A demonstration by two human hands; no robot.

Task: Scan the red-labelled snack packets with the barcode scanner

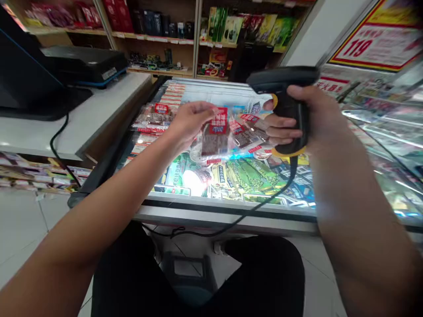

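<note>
My left hand (193, 119) pinches the top edge of a clear snack packet (214, 143) with a red label and brown contents, held up above the glass-topped freezer (228, 204). In my right hand (304, 114) is a black and yellow barcode scanner (289, 90), its head pointing left over the freezer. A finger lies near the yellow trigger. From the scanner's grip a black cable (238, 218) loops down and left across the freezer's front edge. Similar red-labelled packets (246, 132) lie just right of the held one, and more packets (155, 115) lie at the left.
Green and yellow ice-cream packs (254, 176) show through the freezer glass. To the left stands a white counter (115, 101) with a black device (87, 64) on it. Stocked shelves (158, 39) line the back. A price sign (373, 46) hangs at the right. My knees are below the freezer's front.
</note>
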